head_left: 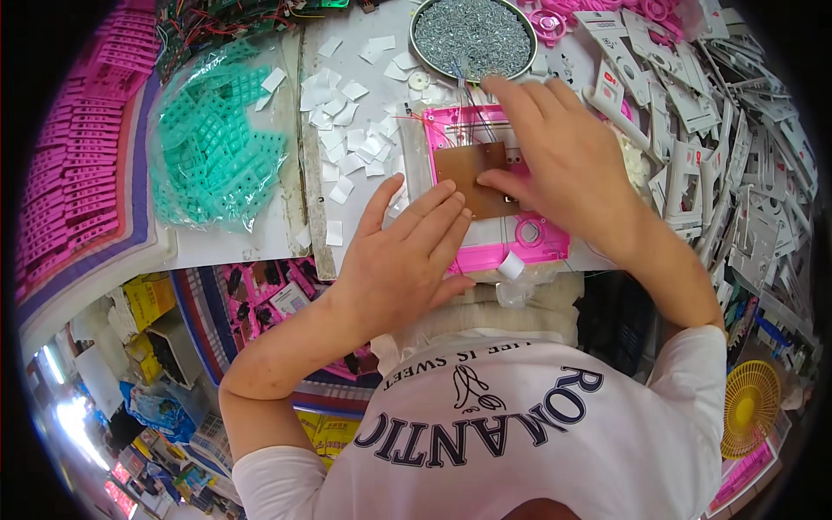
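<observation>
- As the person leans over the tabletop, both hands are over a brown board, which lies in an open pink case at the near edge.
- The left hand is flat and loosely spread, palm down. Three fingertips lie at the board's left side, the little finger splays out to the left, and the thumb sits apart, near the case's front rim.
- The right hand is spread too, thumb well away from the forefinger. Its thumb reaches over the board and its fingers stretch toward the far edge; from here I cannot tell how hard the thumb presses.
- Thin wires run from the board, over the case's far rim, toward a round dish of screws at the tabletop's far edge.
- One white tab is at the case's front rim; many white squares are scattered left of the case.
- Further left, a clear bag of teal pieces sits toward the near edge, with green circuit boards by the far left corner.
- Pink rings lie right of the dish, and white casings crowd the right edge.
- Beyond the left edge, pink strips are stacked in rows.
- Low on the right stands a yellow fan.
</observation>
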`<state>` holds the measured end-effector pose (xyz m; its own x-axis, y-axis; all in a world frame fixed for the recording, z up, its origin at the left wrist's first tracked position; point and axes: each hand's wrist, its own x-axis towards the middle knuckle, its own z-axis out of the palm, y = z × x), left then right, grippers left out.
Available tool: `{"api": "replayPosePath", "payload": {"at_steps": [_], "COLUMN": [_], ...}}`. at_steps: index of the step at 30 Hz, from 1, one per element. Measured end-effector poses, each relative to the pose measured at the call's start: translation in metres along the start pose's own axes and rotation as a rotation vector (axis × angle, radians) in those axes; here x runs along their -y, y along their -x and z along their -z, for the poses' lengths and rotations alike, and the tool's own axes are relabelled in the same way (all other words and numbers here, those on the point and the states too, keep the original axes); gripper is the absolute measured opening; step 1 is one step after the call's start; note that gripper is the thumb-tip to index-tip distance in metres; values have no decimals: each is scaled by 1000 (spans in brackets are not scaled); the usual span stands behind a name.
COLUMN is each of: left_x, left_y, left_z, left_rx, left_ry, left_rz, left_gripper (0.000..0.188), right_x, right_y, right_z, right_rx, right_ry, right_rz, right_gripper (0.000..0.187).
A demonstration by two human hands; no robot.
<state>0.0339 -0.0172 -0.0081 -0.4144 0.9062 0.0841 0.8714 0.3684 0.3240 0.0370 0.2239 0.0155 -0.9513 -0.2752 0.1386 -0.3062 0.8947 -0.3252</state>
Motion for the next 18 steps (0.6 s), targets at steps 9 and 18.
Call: {"api": "replayPosePath", "payload": {"at_steps": [9, 18], "left_x": [12, 130], "left_y": [-14, -149], "left_z": [16, 12], "left_rx": [103, -358], "left_ry": [89, -29], "left_rz": [-50, 66], "left_gripper": [58, 16], "right_x": [31, 43], "right_y": [47, 40], "right_z": [-14, -11], "right_rx": [187, 270], "right_ry": [221, 312], "right_rz": [243, 237], "right_gripper": [55, 58]}}
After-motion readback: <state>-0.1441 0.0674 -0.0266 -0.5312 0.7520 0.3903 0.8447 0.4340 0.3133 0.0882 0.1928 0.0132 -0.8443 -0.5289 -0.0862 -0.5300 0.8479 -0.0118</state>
